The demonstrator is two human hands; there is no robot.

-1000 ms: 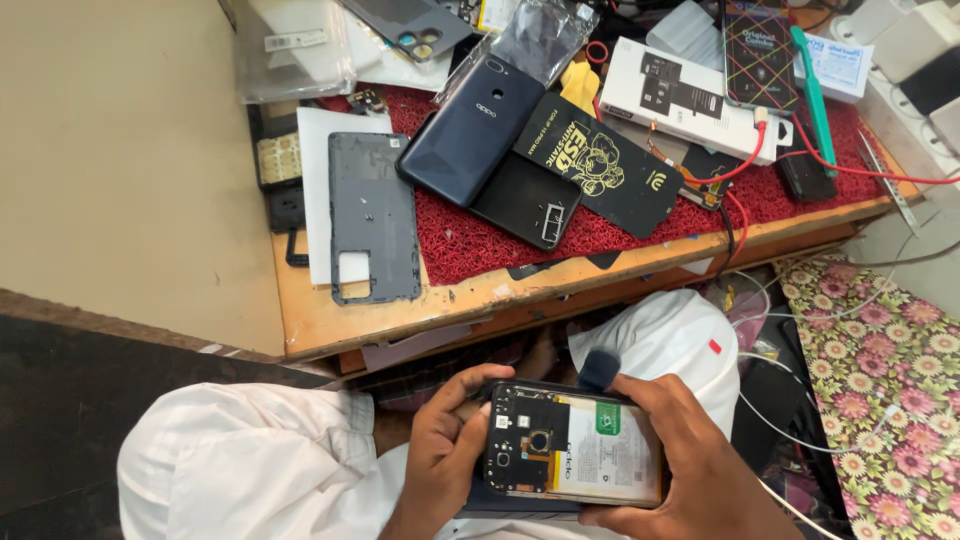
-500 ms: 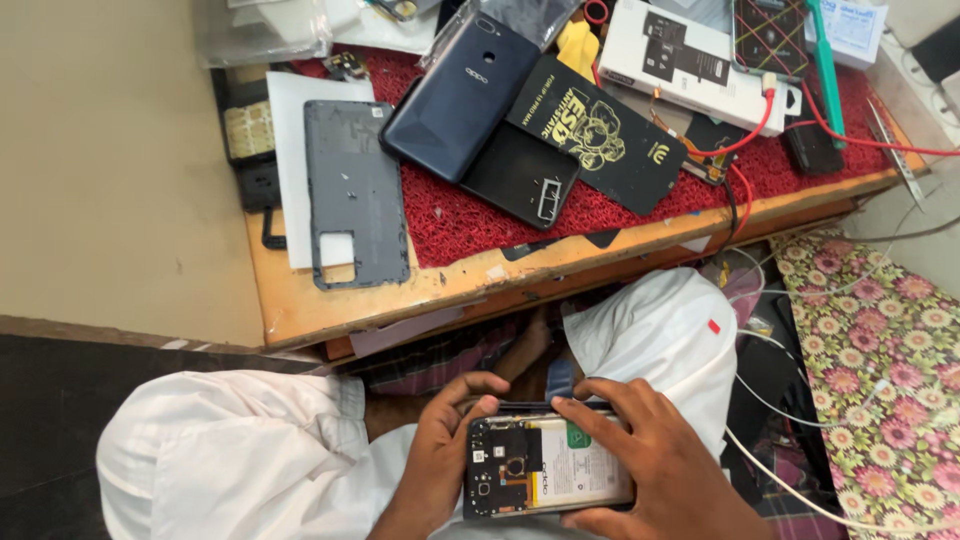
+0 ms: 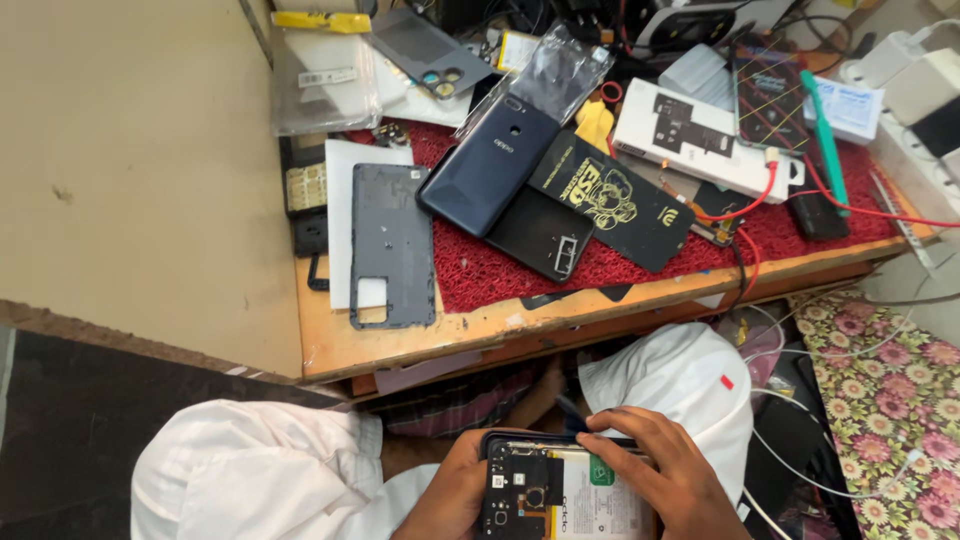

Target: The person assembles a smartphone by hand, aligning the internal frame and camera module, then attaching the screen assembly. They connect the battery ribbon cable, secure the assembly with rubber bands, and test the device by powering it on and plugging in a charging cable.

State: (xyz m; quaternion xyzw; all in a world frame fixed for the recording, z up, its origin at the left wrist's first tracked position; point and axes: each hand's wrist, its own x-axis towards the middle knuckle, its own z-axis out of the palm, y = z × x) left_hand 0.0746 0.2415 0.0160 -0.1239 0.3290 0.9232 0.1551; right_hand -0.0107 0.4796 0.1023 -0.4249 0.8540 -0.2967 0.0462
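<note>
Head view: opened phone (image 3: 560, 495), back cover off, sits at 6 o'clock in the lap, below the tabletop (image 3: 400, 345) edge. Its long axis appears to run roughly 9-to-3, camera end toward 9. Left hand (image 3: 455, 495) clamps that end, grip closed on the frame. Right hand (image 3: 660, 470) lies over the top edge from 3 o'clock, fingertips (image 3: 600, 425) curled on the rim, so it's nearer the battery side. Exposed board is dark and matte, battery pale and smooth. Grey plastic back cover (image 3: 392, 245) lies flat on the tabletop at 11 o'clock, well apart.
</note>
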